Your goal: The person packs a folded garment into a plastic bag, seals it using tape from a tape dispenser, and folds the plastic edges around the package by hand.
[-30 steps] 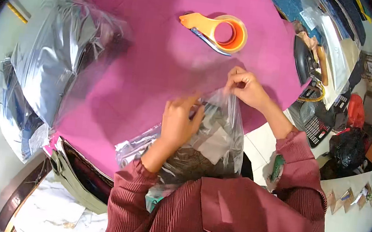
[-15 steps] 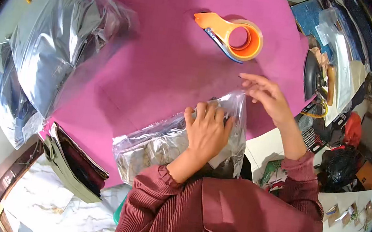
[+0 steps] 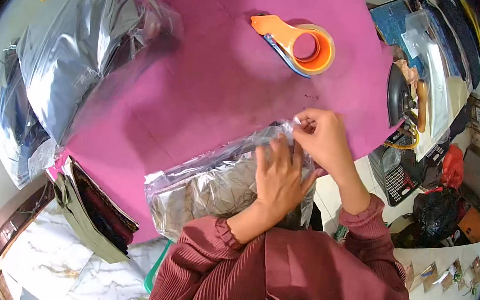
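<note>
Along the front edge of the table lies a clear plastic bag (image 3: 211,191) with folded patterned brownish cloth inside. My left hand (image 3: 278,175) rests on the right part of this package, its fingers spread over the plastic. At the package's upper right corner, my right hand (image 3: 323,137) has thumb and fingertips pinched together on the bag's loose edge. Farther back on the table is an orange tape dispenser (image 3: 277,31) with a roll of clear tape, apart from both hands.
Large plastic-wrapped bundles (image 3: 64,79) stand at the left. Folded garments (image 3: 96,213) lie at the table's near left edge. On the right are an iron (image 3: 399,97), stacked clothes (image 3: 439,66) and a black basket (image 3: 399,180). The pink tablecloth (image 3: 212,81) covers the table.
My right hand has moved left and slightly down, and its fingers have closed into a pinch, folding the bag's corner over. My left hand has slid a little right, its fingers flatter.
</note>
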`<state>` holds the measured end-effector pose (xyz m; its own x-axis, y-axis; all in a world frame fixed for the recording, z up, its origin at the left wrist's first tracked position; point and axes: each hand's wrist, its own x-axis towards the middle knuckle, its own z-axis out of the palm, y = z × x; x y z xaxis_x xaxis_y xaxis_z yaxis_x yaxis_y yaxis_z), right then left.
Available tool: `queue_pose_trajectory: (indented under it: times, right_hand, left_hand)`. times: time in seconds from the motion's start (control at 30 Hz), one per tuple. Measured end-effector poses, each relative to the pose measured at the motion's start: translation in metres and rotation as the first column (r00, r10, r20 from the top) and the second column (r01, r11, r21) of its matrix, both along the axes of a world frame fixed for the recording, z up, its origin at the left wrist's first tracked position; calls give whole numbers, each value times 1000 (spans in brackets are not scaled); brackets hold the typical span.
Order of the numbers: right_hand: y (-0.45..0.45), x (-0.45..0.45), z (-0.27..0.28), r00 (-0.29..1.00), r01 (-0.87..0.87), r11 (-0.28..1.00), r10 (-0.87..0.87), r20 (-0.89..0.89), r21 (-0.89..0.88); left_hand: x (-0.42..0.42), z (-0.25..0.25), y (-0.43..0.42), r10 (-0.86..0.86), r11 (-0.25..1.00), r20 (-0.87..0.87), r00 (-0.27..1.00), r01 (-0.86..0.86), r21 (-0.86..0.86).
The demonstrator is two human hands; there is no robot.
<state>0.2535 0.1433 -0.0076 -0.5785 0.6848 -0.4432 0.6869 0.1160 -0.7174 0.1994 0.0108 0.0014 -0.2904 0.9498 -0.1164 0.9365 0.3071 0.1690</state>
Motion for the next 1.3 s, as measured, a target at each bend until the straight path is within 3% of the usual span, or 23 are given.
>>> queue_pose_trajectory:
  times: [0.03,0.17,0.37,0.53,0.67,0.83,1.0,1.17,1.3]
  right_hand:
    - [-3,-4,1,1000,-1,1000,1,0,2]
    - [-18,-18,4,984,-172,939,148,100,299]
    - [-9,-18,7,995,-104,982,103,13,157]
    - [13,3,7,999,-19,998,21,-44,53]
    - [20,10,-5,993,87,995,-83,-89,42]
    - [17,5,-7,996,59,994,-53,-67,87]
    - [17,2,-1,996,86,995,-84,-20,60]
    - [-7,-28,6,994,-99,976,105,-18,195]
    - [-7,-37,-5,965,-254,958,261,-36,136]
  left_hand:
    - [6,-1,-1,1,1000,0,1000,-1,2]
    - [33,-21,-9,-57,998,-116,992,60,23]
    - [17,7,-8,43,999,124,991,-46,22]
    - [-20,12,-17,220,935,151,964,-252,249]
    - [-33,3,-11,188,982,277,942,-182,-47]
    - [-27,3,-4,283,954,292,913,-300,13]
    - [-19,-5,-5,189,969,195,962,-215,119]
    - [-2,-2,-6,152,988,223,963,-157,3]
    - [1,6,-13,178,978,274,945,-202,60]
